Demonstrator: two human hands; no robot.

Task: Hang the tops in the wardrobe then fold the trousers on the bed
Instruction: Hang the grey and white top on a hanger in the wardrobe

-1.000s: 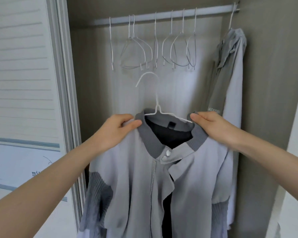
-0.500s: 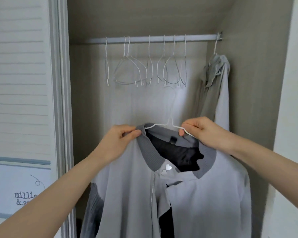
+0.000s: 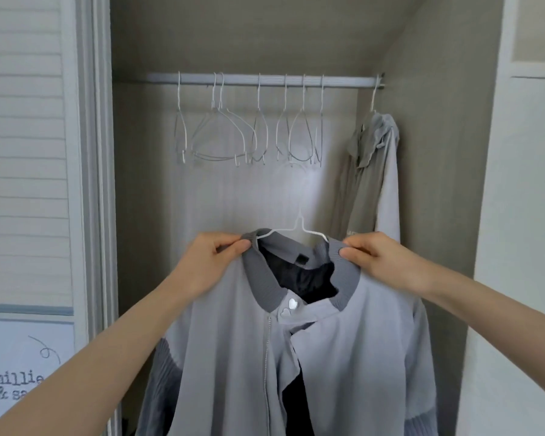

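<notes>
One wardrobe [image 3: 438, 152] fills most of the view; its floor and lower interior are hidden behind the garment and arms, and the top edge of the frame cuts off its ceiling. Across the upper part runs a pale rail [image 3: 265, 79]. Empty wire hangers [image 3: 249, 133] hang from it in a loose row; they overlap, so an exact count cannot be made. At the rail's right end hangs a grey-beige top [image 3: 378, 171], its lower portion hidden behind the right hand.

Below the rail, and apart from it, a light grey top [image 3: 343, 357] with a darker ribbed collar is held up in front of the opening. Its hem is cut off by the bottom of the frame. It sits on a white wire hanger [image 3: 299, 226], whose hook is washed out against the bright back panel and hard to trace.

Left hand [image 3: 214, 262] pinches the collar's left side between thumb and curled fingers. Right hand [image 3: 381, 259] pinches the collar's right side likewise, just beside the hanger's shoulder wire. The top hangs between and beneath both grips.

Two small heart-shaped fasteners [image 3: 289, 306] sit at the collar's front.
</notes>
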